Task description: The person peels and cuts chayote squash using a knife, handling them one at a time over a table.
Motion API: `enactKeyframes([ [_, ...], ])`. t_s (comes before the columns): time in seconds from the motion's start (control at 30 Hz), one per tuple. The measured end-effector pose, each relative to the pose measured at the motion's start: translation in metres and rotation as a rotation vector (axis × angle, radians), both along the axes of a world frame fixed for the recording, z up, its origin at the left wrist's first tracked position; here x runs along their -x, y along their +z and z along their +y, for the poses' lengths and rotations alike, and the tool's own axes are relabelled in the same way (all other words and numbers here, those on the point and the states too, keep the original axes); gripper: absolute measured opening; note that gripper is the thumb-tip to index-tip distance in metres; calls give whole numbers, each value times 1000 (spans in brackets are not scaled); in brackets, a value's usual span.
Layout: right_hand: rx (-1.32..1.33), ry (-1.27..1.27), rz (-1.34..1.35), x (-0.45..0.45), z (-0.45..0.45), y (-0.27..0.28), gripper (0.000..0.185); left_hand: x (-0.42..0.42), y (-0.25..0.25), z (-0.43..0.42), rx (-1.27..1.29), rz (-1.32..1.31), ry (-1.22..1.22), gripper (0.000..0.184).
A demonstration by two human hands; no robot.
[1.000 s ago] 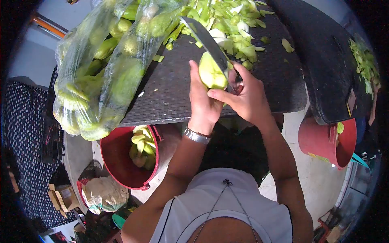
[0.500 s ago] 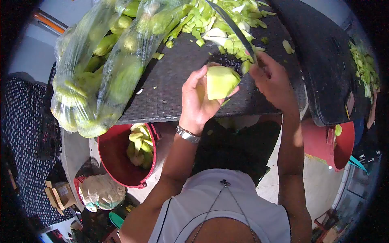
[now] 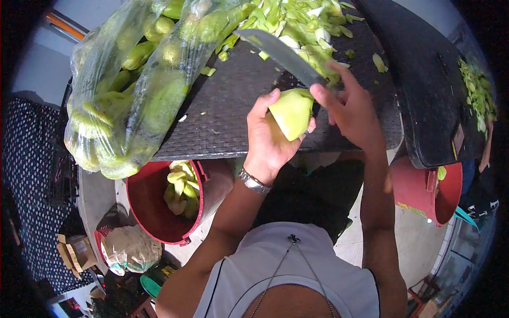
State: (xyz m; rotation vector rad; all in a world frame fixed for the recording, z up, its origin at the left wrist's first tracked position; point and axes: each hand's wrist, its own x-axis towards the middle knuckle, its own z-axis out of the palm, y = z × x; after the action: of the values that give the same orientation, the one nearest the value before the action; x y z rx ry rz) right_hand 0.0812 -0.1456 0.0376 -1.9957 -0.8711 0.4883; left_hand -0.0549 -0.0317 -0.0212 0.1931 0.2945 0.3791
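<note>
My left hand [image 3: 271, 130] cups a peeled pale-green fruit [image 3: 292, 114] from below and the left, thumb along its upper left side. Its exact kind I cannot tell. In my right hand [image 3: 350, 108] is a knife [image 3: 283, 55], gripped near its handle, with the broad blade pointing up and left above the fruit. The fingers hide the handle. Beyond both hands lies a heap of green and white peelings [image 3: 302, 32] on the dark woven tabletop [image 3: 217, 122].
A clear plastic bag of whole green fruits [image 3: 159, 79] rests at the table's left. A red bucket [image 3: 139, 212] with peeled pieces [image 3: 183, 185] stands below it. Another red bucket [image 3: 408, 185] is at the right, under a black panel [image 3: 424, 90] beside the table.
The knife has swung leftward and down, its blade now crossing above the fruit. My left hand has shifted slightly right, and the fruit has turned a little in it.
</note>
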Motion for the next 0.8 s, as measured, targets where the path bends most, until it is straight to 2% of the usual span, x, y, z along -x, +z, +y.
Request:
enactKeyframes([
  [0.03,46,41,75,2,-2,1,71,0,3,-1,-37,-19,16,50],
  [0.17,-64,208,-87,16,-9,-6,85,-7,8,-4,-89,-43,110,44],
  [0.27,-113,274,-221,26,-15,-10,96,-6,10,-4,-33,-65,54,44],
  [0.3,-80,301,-254,27,-18,-9,98,0,20,-7,49,-118,-58,45],
  [0.4,-62,318,-317,33,-23,-5,102,4,11,-10,17,-293,-120,46],
  [0.43,-67,308,-317,32,-24,-6,101,4,0,-13,59,-157,43,46],
  [0.5,-82,308,-319,34,-27,-8,99,8,1,-23,-879,109,266,45],
  [0.57,-113,329,-343,34,-25,-9,96,8,0,-21,-1010,101,287,44],
  [0.63,-127,344,-385,33,-25,-7,89,4,-10,-11,-321,-169,100,44],
  [0.73,-141,338,-443,29,-23,-14,73,3,-19,-10,-139,-179,92,64],
  [0.8,-158,338,-405,20,-21,-16,64,6,-10,-12,-157,-121,1,60],
])
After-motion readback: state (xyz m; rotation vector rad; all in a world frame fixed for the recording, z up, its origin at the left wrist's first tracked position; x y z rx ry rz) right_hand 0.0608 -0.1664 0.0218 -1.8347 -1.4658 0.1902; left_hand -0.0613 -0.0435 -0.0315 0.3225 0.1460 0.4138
